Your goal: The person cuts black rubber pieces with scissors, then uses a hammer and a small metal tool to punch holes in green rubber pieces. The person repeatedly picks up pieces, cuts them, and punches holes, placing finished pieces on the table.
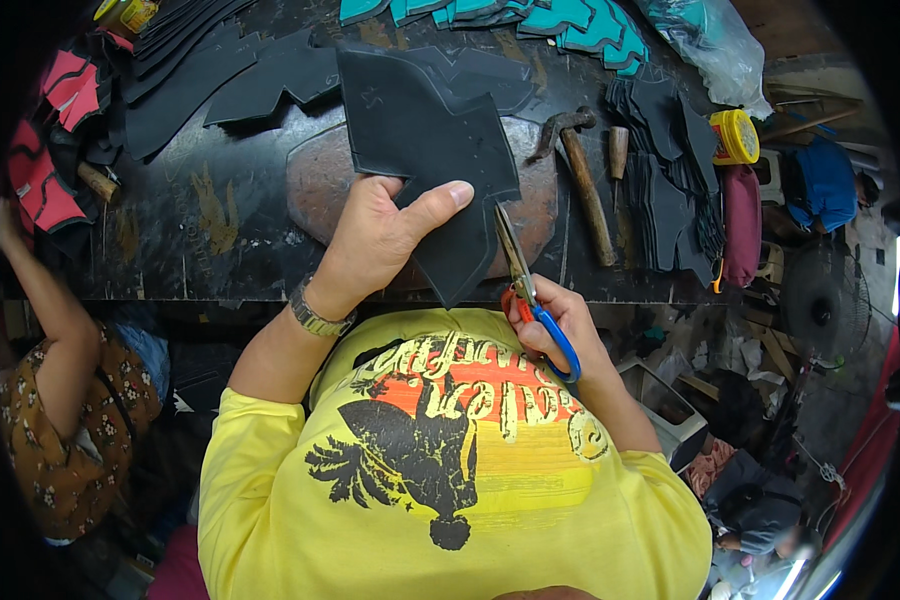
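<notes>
My left hand (380, 230) grips a black cut panel (430, 130) of sheet material, its thumb lying on top and the other fingers hidden underneath. The panel has an angular outline, with faint pale marks on its face. In my right hand (560, 320) is a pair of scissors (516, 250) with blue and orange handles. Their blades point away from me, and the tips reach the panel's right edge. Whether the blades are parted is hard to make out. Beneath the panel lies a worn brown slab (315, 185) on the dark table.
A hammer (585, 185) and a wooden-handled tool (618, 153) lie right of the slab. Stacked black pieces (665, 180), a yellow tub (735, 137) and a maroon roll (740, 228) stand further right. Teal pieces (570, 25) lie at the back. A co-worker's arm (55, 290) is at left, by red pieces (40, 180).
</notes>
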Demonstrator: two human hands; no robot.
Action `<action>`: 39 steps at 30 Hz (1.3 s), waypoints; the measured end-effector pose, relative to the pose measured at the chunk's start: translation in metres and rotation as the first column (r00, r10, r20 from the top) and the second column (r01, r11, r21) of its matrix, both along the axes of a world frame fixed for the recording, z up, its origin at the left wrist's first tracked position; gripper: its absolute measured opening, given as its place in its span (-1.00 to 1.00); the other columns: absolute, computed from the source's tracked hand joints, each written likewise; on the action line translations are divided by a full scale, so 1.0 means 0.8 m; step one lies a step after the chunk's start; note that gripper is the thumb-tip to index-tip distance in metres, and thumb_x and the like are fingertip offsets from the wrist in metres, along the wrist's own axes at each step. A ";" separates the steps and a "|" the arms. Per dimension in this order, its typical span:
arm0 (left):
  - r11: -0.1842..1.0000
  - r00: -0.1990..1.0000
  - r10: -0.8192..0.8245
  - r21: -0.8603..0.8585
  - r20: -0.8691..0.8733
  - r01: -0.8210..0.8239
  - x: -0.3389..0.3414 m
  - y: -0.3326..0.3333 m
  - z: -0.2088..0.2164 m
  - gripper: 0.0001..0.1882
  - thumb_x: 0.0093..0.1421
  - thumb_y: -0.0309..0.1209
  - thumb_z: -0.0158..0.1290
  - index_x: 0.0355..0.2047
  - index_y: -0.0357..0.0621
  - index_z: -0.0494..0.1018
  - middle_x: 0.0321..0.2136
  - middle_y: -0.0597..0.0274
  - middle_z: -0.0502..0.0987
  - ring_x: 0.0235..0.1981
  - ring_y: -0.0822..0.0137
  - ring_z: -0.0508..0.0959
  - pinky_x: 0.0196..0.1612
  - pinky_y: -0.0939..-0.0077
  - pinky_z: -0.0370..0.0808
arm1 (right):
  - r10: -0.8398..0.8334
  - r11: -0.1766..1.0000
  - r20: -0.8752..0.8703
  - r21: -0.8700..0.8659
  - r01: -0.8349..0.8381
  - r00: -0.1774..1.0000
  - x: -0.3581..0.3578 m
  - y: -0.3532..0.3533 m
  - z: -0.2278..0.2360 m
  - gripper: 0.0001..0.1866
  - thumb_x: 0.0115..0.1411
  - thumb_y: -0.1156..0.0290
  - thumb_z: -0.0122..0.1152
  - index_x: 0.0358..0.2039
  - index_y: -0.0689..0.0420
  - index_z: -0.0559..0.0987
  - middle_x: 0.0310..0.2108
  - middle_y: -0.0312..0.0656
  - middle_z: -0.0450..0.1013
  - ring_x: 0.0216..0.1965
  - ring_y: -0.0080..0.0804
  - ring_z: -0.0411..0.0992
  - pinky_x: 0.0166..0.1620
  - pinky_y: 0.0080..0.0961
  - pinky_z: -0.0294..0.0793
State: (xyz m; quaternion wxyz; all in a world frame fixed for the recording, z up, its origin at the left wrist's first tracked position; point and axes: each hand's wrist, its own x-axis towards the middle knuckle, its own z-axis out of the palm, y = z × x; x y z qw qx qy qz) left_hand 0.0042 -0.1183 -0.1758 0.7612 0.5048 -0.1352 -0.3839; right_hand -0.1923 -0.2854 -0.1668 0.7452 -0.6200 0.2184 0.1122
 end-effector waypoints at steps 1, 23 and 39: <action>1.000 1.000 -0.001 0.001 0.000 0.001 0.000 0.000 0.000 -0.70 0.30 -0.36 0.22 -0.11 -0.40 0.57 -0.25 0.17 0.67 -0.31 0.48 0.66 -0.26 0.60 0.65 | 0.004 1.000 -0.002 -0.013 -0.004 1.000 -0.001 0.000 -0.001 -0.69 0.16 0.34 0.49 -0.26 0.16 0.50 -0.40 -0.45 0.35 -0.43 -0.80 0.27 -0.36 -0.78 0.27; 0.997 0.996 -0.052 0.059 0.069 0.048 0.015 0.008 -0.006 -0.69 0.27 -0.39 0.26 -0.06 -0.33 0.54 -0.22 0.25 0.64 -0.28 0.52 0.62 -0.24 0.60 0.62 | 0.098 0.995 -0.186 -0.012 -0.102 0.978 0.004 -0.016 0.003 -0.69 0.12 0.39 0.52 -0.33 0.12 0.48 -0.42 -0.44 0.37 -0.40 -0.79 0.33 -0.34 -0.78 0.31; 0.996 0.993 -0.060 0.078 0.098 0.053 0.016 0.011 -0.005 -0.71 0.29 -0.38 0.25 -0.09 -0.33 0.56 -0.24 0.27 0.65 -0.28 0.54 0.61 -0.23 0.61 0.61 | 0.099 0.995 -0.134 0.015 -0.098 0.986 0.002 -0.011 -0.004 -0.64 0.09 0.32 0.56 -0.32 0.13 0.48 -0.40 -0.45 0.37 -0.39 -0.78 0.29 -0.33 -0.74 0.30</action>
